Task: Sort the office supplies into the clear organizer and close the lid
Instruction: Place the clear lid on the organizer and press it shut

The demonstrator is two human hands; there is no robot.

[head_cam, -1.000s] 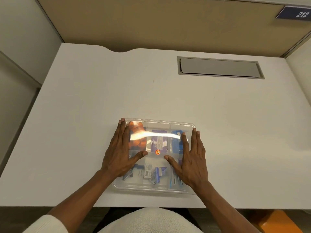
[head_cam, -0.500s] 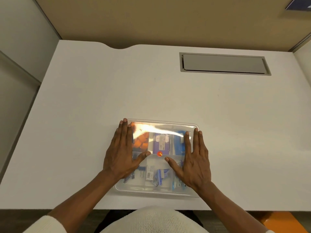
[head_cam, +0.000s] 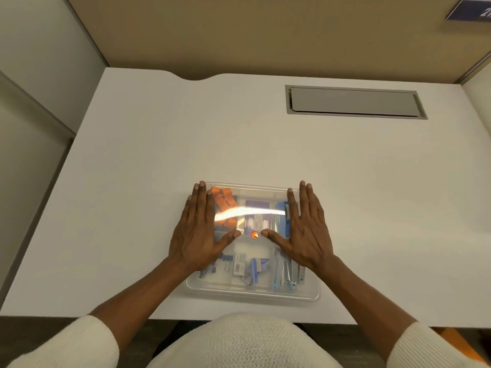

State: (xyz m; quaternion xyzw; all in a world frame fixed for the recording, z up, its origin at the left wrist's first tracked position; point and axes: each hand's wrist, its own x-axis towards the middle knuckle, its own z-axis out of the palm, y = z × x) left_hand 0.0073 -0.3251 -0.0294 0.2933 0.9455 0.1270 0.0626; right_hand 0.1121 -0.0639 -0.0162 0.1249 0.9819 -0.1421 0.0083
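Both hands, the left hand (head_cam: 198,229) and right hand (head_cam: 305,229), lie flat and spread on the lid (head_cam: 255,205) of the organizer (head_cam: 252,292) near the desk's (head_cam: 159,155) front edge, whose thin, slick plastic probably flexes, so pressing its rim seems best.

clear organizer (head_cam: 252,290), white desk (head_cam: 159,155), cream sleeves (head_cam: 79,341)

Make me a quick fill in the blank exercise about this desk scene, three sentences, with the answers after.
1. Both hands, the left hand and the right hand, lie flat on the organizer's clear ____.
2. The orange items sit in the far ____ compartment of the organizer.
3. The small glowing dot between the two thumbs is ____ in colour.

Missing words: lid; left; orange
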